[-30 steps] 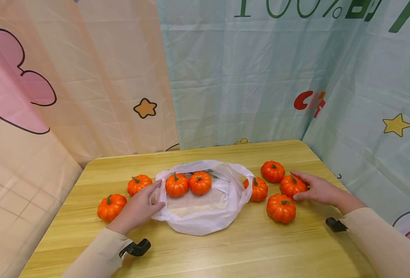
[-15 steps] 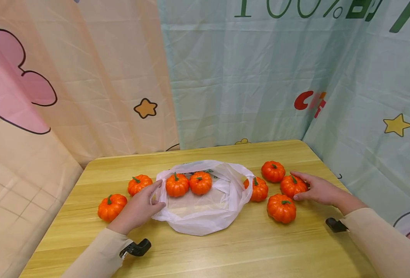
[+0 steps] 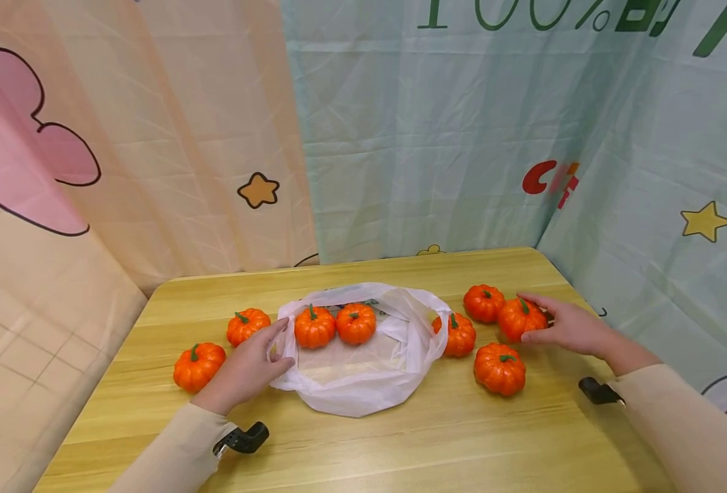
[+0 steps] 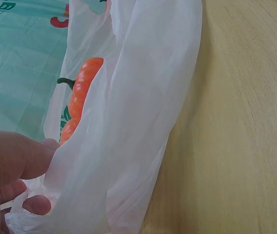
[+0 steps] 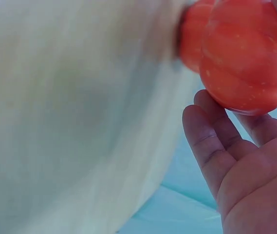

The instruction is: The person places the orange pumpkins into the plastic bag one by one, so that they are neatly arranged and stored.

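A thin white plastic bag point(image 3: 363, 400) lies wide-mouthed in the middle of the table, with two small orange pumpkins point(image 3: 314, 327) inside. My left hand point(image 3: 249, 366) holds its left rim; the left wrist view shows thumb and fingers on the plastic bag point(image 4: 123, 112). My right hand point(image 3: 576, 332) grips a pumpkin point(image 3: 521, 320) between thumb and fingers, at the right side of the table. Up close in the right wrist view, this pumpkin point(image 5: 248, 58) sits against the fingers of the right hand point(image 5: 260, 170), with another pumpkin point(image 5: 192, 39) behind it.
Right of the bag are a pumpkin point(image 3: 460, 337) at its rim, one farther back point(image 3: 484, 303) and one nearer point(image 3: 500, 370). Two more pumpkins point(image 3: 198, 368) lie to the left, beside my left forearm. Printed curtains point(image 3: 400, 137) stand behind the wooden table point(image 3: 400, 452).
The pumpkin in my right hand has risen slightly and shifted away from the nearer pumpkin, the hand moving with it. The left hand and bag have stayed put.
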Demonstrator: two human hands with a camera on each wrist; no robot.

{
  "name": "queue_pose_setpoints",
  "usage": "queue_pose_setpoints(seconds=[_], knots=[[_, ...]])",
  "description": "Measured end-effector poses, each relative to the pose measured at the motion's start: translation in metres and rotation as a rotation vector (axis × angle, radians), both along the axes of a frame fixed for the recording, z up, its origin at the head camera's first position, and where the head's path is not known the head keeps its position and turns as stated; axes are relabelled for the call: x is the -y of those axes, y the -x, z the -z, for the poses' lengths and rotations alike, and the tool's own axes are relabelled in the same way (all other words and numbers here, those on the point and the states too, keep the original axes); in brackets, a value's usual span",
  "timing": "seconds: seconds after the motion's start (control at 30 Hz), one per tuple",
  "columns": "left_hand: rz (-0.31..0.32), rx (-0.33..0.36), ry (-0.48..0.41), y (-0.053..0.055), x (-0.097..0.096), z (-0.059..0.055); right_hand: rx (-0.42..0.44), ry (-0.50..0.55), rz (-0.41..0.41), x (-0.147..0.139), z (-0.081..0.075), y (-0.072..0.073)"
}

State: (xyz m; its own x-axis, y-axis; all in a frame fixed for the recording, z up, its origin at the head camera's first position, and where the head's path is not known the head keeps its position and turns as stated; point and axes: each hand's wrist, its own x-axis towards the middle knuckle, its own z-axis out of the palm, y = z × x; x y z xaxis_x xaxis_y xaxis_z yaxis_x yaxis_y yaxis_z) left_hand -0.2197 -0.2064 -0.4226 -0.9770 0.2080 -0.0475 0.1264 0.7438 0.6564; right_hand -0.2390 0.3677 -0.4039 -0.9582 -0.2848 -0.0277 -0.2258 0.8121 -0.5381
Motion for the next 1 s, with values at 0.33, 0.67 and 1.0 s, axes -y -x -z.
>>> queue_pose_setpoints(seconds=[0.33, 0.67, 1.0], knots=[[0.000, 0.002, 0.001, 0.000, -0.001, -0.001, -0.043, 0.047, -0.032, 0.020, -0.033, 0.005], [0.010, -0.010, -0.005, 0.001, 0.000, 0.001, -0.044, 0.117, -0.064, 0.055, -0.056, 0.008], [0.010, -0.005, -0.007, 0.000, -0.002, -0.002, -0.070, 0.109, -0.077, 0.091, -0.069, 0.011]])
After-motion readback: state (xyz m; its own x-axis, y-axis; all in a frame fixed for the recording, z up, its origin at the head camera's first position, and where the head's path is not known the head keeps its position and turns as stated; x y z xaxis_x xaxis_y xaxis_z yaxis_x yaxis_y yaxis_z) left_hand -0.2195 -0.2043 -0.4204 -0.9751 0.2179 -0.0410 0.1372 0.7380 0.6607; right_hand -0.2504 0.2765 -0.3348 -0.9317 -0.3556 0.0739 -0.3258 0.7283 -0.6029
